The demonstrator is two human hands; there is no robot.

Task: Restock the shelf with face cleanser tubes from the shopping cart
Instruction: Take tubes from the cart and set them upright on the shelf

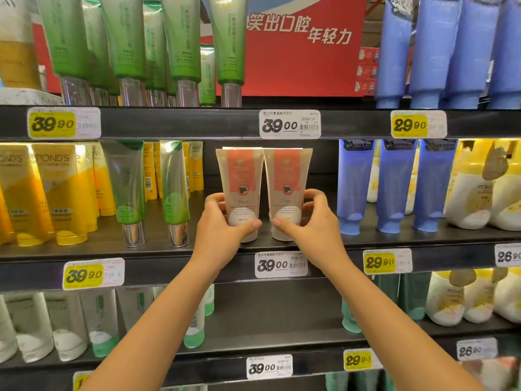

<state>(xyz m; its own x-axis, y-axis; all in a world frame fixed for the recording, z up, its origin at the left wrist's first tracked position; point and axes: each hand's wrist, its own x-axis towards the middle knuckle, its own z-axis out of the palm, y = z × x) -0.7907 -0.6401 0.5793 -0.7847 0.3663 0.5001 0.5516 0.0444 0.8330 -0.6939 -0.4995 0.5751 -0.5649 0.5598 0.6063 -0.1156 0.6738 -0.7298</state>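
Mid shelf [169,268], right above the 39.00 price tag [280,265]: two beige/coral tubes standing cap-down, side by side, nearly touching. left grip [222,221] is wrapped round the left cleanser tube [242,187], thumb across the front, fingers round the back. right grip [310,224] does the same w/ the right cleanser tube [287,184]. Green tubes [128,187] on the left, blue tubes [394,182] near the right grip.

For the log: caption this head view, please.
Left hand grips one coral-labelled cleanser tube, right hand grips a second tube, side by side cap-down on the shelf above a 39.00 tag.
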